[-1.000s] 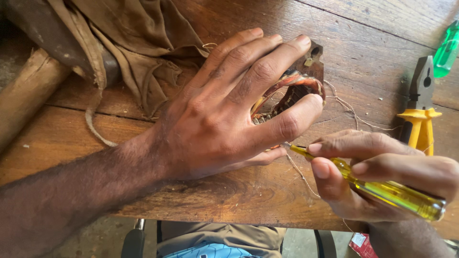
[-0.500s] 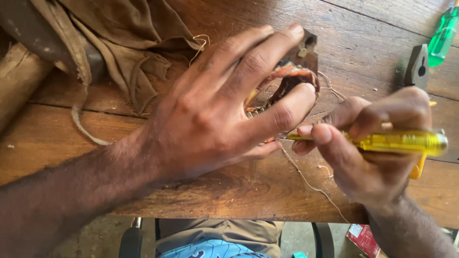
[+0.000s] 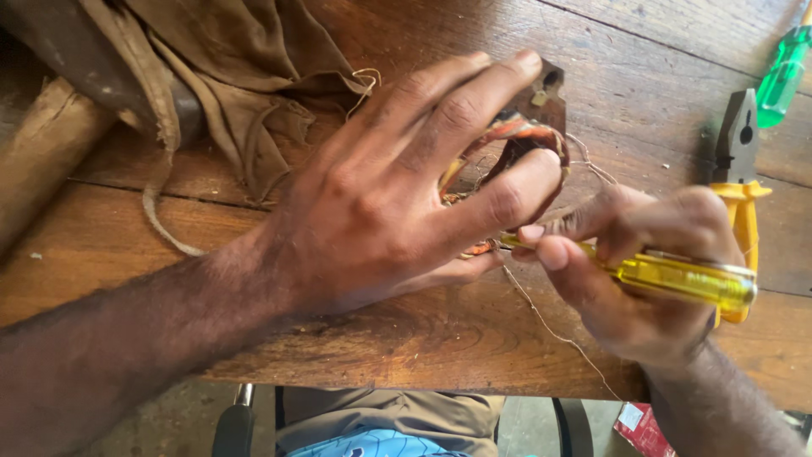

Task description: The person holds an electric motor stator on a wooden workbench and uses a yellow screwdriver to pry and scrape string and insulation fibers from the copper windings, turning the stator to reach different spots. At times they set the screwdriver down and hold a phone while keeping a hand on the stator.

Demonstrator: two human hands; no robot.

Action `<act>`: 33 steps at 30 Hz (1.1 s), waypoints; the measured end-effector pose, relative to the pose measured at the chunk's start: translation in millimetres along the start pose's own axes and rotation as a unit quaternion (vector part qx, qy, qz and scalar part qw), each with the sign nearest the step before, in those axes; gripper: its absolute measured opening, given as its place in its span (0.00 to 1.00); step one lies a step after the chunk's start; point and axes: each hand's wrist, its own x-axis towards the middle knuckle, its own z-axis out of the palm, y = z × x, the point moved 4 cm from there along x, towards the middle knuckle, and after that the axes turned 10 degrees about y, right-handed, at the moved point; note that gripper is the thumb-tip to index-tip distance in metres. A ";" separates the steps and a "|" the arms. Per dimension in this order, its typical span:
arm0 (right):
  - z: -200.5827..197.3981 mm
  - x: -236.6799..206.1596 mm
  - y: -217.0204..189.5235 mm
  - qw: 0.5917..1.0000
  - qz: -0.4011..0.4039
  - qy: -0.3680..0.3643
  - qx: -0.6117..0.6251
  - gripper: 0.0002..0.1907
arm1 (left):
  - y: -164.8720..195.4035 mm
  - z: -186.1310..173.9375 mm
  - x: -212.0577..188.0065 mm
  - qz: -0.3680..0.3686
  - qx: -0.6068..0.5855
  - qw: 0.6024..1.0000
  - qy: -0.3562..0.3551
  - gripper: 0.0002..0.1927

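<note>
Two hands of yours work on the big brown wooden table (image 3: 254,355), with a crumpled brown cloth (image 3: 228,59) lying at eleven o'clock from your left hand. Your left hand (image 3: 381,203) lies spread over a small dark part wound with orange wire (image 3: 524,135), fingers curled around it and pressing it to the wood near the middle of the table, while your right hand (image 3: 651,271) at four o'clock from it is closed tight on a yellow screwdriver (image 3: 677,279) whose tip points in under the left fingers. Yellow-handled pliers (image 3: 737,169) lie just behind your right hand, a green screwdriver (image 3: 782,72) sits at one o'clock near the table's far corner, and a thin loose wire (image 3: 550,326) trails off toward the near edge.
</note>
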 end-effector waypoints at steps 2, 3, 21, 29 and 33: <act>0.0 -1.4 -0.5 1.000 0.017 -0.004 -0.017 0.15 | 0.5 -0.8 0.8 0.000 0.002 1.000 -0.001 0.35; -0.5 -5.4 -2.4 0.999 0.048 0.009 -0.023 0.16 | 1.1 -2.2 0.3 0.002 0.019 1.000 -0.005 0.34; 2.8 -1.0 -21.1 0.990 -0.034 0.002 -0.134 0.16 | -4.5 4.2 -6.9 0.010 0.024 1.000 0.003 0.31; 11.3 4.3 -42.3 0.972 -0.038 -0.025 -0.231 0.17 | -4.2 3.4 -9.8 0.027 0.067 0.997 0.007 0.17; 16.1 10.3 -47.3 0.977 -0.028 -0.040 -0.206 0.15 | -3.2 1.1 -7.4 0.022 0.055 0.998 0.006 0.16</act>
